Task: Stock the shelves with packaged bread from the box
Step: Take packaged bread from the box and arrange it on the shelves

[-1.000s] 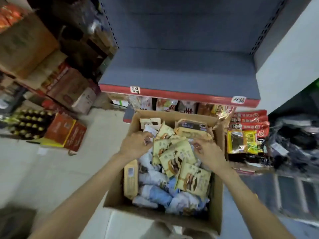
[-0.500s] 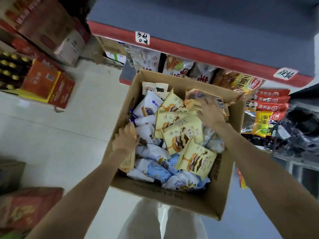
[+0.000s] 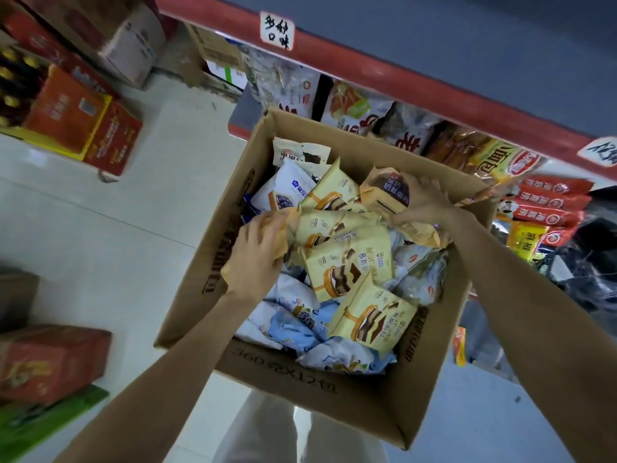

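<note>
Bread packets fill the open box (image 3: 320, 392) below the shelf (image 3: 400, 81).
Your left hand (image 3: 257, 259) curls its fingers round a tan packet (image 3: 283, 228) at the box's left side; your right hand (image 3: 422, 202) grips a brown packet (image 3: 384, 192) near the far wall.

Corrugated cardboard box (image 3: 337, 385), matt brown with printed lettering. Bread packets (image 3: 347, 269) in glossy plastic film, creased and reflective. Shelf edge (image 3: 400, 81) of smooth red-painted metal bearing a paper label (image 3: 277, 31). Floor (image 3: 110, 228) of smooth pale tile.
</note>
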`<state>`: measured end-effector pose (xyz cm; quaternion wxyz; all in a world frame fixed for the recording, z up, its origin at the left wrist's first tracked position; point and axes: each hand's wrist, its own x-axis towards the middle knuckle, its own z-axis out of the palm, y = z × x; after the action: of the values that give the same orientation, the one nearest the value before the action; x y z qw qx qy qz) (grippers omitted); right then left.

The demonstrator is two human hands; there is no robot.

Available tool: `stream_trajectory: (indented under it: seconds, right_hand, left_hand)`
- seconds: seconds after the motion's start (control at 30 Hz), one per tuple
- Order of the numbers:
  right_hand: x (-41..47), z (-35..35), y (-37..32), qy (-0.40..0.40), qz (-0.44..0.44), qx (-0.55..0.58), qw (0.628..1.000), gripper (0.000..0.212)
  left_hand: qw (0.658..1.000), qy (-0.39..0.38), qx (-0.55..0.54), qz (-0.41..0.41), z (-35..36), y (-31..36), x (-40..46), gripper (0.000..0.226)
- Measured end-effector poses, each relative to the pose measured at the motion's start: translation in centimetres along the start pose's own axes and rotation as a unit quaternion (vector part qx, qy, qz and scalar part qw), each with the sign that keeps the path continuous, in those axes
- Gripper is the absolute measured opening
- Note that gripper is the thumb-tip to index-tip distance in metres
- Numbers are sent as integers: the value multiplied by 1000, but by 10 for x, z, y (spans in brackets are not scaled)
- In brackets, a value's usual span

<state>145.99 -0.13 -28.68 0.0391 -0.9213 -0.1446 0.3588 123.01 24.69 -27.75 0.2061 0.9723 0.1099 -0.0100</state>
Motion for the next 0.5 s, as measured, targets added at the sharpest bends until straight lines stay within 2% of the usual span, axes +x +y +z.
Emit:
stream_trajectory:
  seconds: [0.07, 0.17, 0.23, 0.3, 0.37, 0.5]
  right_hand:
    - [-4, -1, 6, -4, -9, -3, 1000, 109]
    - [-9, 2, 13, 6, -4, 17, 1000, 99]
    - [-12, 9, 18, -2, 1, 54, 999, 97]
    - [-17, 14, 22, -25, -1, 113, 993, 96]
    - [-24, 16, 22, -12, -7, 127, 992, 93]
    - [-41, 17, 14, 109, 22, 117, 987, 95]
  left_hand:
    - [998, -26, -55, -28, 0, 12, 10, 98]
    - [973, -63, -177, -136, -4, 11, 19, 122]
    - [968, -84, -160, -172, -4, 4, 15, 128]
    - [973, -107, -88, -182, 1, -1, 1, 127]
    - [972, -105, -65, -201, 9, -3, -11, 123]
    - [966, -70, -96, -228, 8, -3, -14, 105]
